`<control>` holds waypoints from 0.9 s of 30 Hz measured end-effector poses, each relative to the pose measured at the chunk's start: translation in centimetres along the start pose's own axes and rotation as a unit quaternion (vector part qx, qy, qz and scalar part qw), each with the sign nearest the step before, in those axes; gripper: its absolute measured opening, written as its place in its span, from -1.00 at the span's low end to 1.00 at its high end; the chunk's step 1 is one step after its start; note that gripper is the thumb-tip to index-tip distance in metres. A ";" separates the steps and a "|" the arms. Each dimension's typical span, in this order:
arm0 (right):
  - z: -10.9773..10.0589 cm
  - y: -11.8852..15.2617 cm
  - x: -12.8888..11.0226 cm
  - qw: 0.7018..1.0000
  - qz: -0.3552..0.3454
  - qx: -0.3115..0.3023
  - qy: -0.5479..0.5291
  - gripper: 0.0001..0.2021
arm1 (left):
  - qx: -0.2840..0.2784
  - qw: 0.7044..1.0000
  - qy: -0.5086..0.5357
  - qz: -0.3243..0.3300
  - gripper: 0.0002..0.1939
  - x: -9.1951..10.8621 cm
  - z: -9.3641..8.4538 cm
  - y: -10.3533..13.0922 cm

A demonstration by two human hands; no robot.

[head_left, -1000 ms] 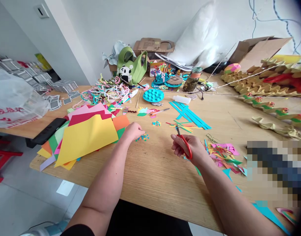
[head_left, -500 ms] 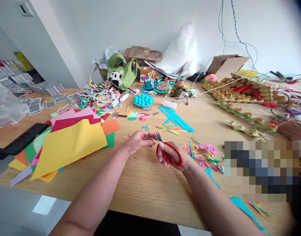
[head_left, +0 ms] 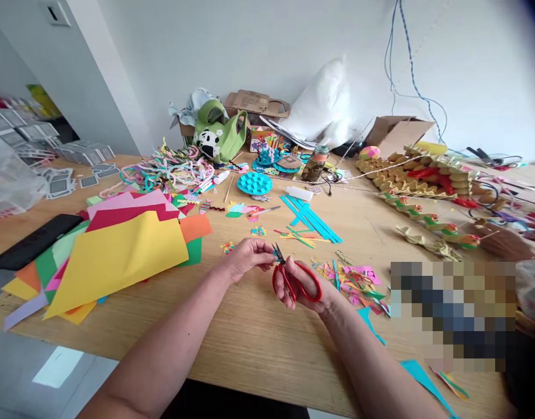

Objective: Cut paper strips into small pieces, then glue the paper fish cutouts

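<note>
Right of the yellow paper sheet (head_left: pixel 127 256), the right hand (head_left: pixel 314 292) holds red-handled scissors (head_left: pixel 282 261) by the loops; left hand (head_left: pixel 246 259) pinches an apparent blue paper scrap (head_left: pixel 276 255). Scissors likely rigid; scrap likely flimsy: hold its edge.

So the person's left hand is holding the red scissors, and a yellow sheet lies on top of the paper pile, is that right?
Not quite: the head view shows the red scissors in the right hand. The yellow sheet does lie on top of the paper pile.
</note>
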State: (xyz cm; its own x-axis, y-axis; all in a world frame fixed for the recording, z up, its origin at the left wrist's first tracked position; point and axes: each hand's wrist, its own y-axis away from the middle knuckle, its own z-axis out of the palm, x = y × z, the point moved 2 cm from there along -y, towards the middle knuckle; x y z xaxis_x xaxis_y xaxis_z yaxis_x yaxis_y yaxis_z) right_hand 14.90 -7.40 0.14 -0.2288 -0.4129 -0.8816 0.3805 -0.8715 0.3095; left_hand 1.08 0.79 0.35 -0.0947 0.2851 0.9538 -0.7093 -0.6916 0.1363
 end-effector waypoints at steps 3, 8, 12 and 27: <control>-0.3 0.1 -0.1 1.000 -0.006 -0.013 -0.014 -0.34 | 0.042 0.999 0.011 -0.022 -0.67 0.0 -0.1 0.0; -0.8 0.2 -0.3 1.000 -0.009 -0.011 -0.021 -0.34 | 0.067 0.997 0.033 -0.026 -0.70 0.1 -0.1 0.0; -0.8 0.2 -0.2 0.999 0.022 -0.006 -0.024 -0.34 | 0.093 0.994 0.050 -0.015 -0.74 0.1 -0.3 -0.1; -0.5 0.1 -1.1 0.968 -0.045 0.184 0.167 -0.44 | 0.137 0.989 0.052 -0.006 -0.73 0.3 -0.3 -0.1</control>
State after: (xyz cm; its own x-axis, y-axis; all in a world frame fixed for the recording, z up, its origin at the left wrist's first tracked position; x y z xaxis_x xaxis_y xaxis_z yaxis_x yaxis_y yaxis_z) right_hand 15.64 -6.91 0.97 0.0790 -0.2771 -0.9576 0.0129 -0.9602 0.2789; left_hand 0.94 1.19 0.55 -0.1695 0.3518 0.9206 -0.4965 -0.8374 0.2286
